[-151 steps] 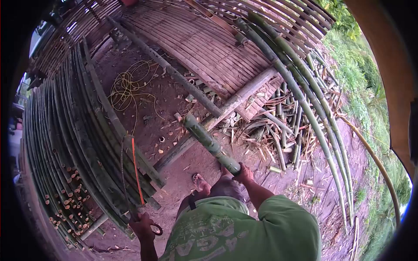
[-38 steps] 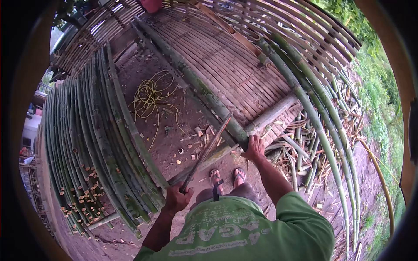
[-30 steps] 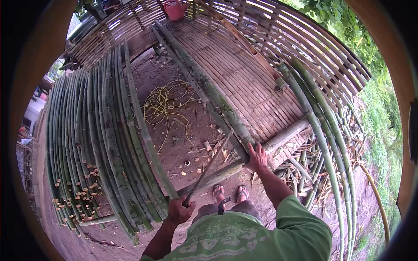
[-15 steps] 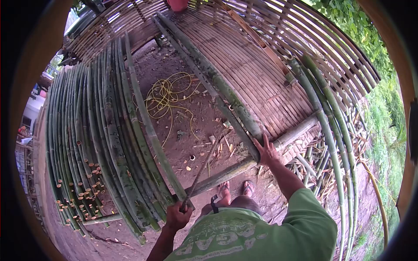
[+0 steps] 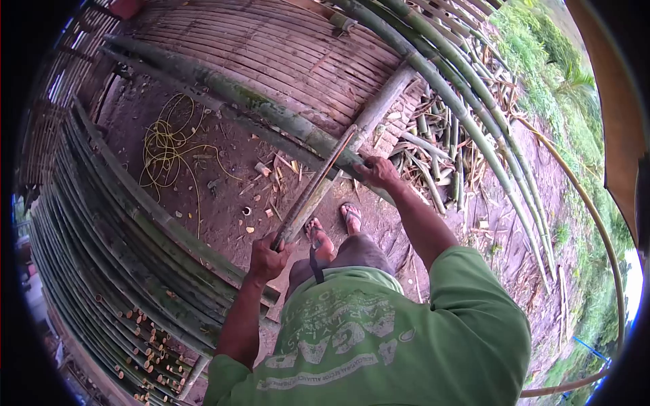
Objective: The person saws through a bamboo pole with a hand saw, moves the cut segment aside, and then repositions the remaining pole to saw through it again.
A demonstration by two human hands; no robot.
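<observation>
One long, narrow saw has its near end in the closed left grip and slants forward and right to cross a thick green bamboo pole; the right grip lies on that pole just right of the saw, though how tightly its fingers close cannot be told. From the right grip the pole runs forward and left, beside a slatted bamboo platform. Left of the left grip lie stacked bamboo poles, with tangled yellow cord farther forward.
</observation>
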